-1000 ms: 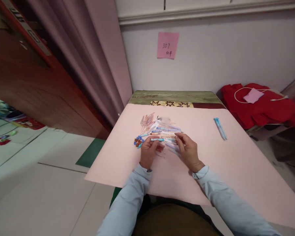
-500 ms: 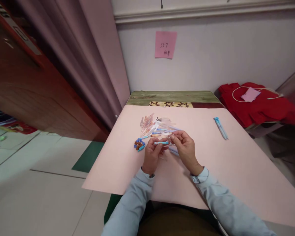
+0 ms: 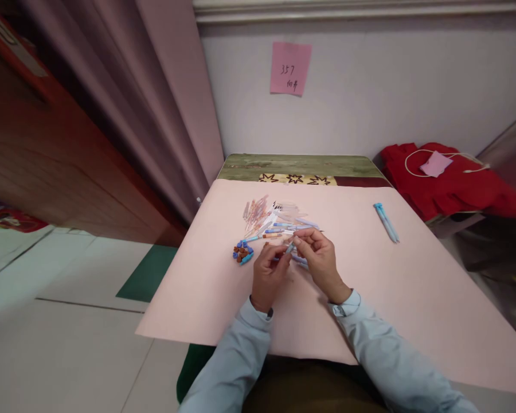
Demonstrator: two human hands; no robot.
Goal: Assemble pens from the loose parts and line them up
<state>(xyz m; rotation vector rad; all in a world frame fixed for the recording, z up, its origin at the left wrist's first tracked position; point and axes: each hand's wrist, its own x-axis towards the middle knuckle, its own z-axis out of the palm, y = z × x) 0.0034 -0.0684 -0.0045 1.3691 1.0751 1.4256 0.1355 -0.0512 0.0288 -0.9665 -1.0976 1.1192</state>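
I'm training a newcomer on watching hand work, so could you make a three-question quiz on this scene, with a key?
1. What is held between the left hand and the right hand? (a) a red cloth; (b) a slim pale-blue piece; (c) a cable.
2. Fill in: the pink note on the wall bears the number ___.
3. True or false: the blue pens lie apart from both hands.

Key: 1 b; 2 357; 3 true.
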